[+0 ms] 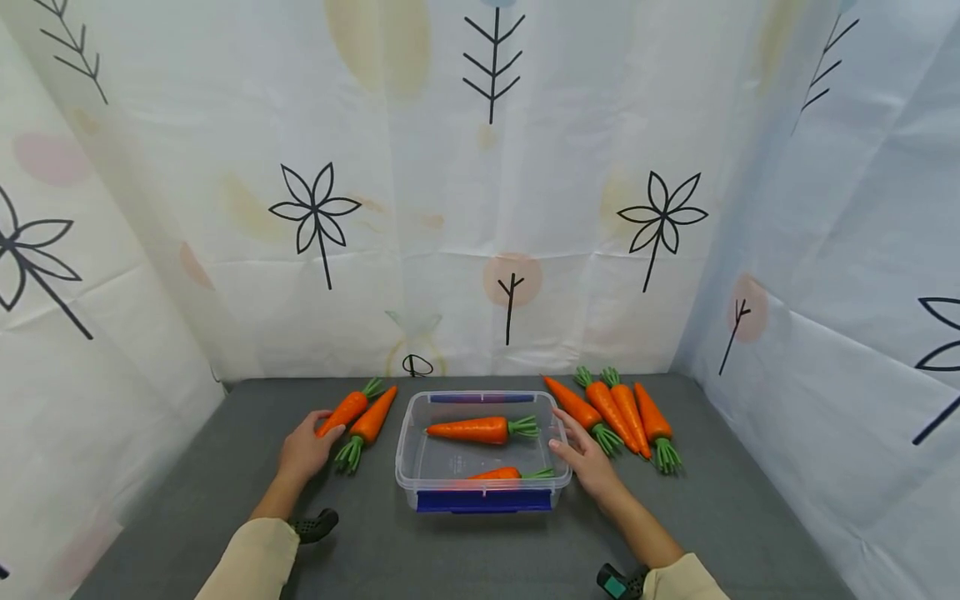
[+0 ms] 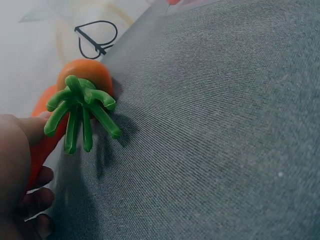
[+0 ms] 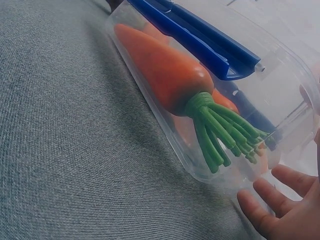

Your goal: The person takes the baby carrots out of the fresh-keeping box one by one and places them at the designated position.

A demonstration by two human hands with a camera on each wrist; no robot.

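Observation:
My left hand [image 1: 303, 450] holds an orange carrot [image 1: 347, 413] at the left of the table, its green top pointing away. Thumb and fingers lie on either side of it. Right beside it lies a second carrot [image 1: 375, 421], its green stalks [image 2: 80, 110] toward me. At the middle stands a clear plastic box [image 1: 408, 450] with blue latches. One carrot [image 1: 468, 430] lies inside across the back, another [image 3: 165, 70] along the front wall. My right hand [image 1: 592, 467] rests at the box's right rim, fingers [image 3: 272, 197] extended and spread along the outside of the wall.
Several more carrots [image 1: 656, 412] lie in a group to the right of the box, tops pointing different ways. The grey table [image 1: 480, 558] is bordered at the back and sides by a white patterned curtain [image 1: 450, 208].

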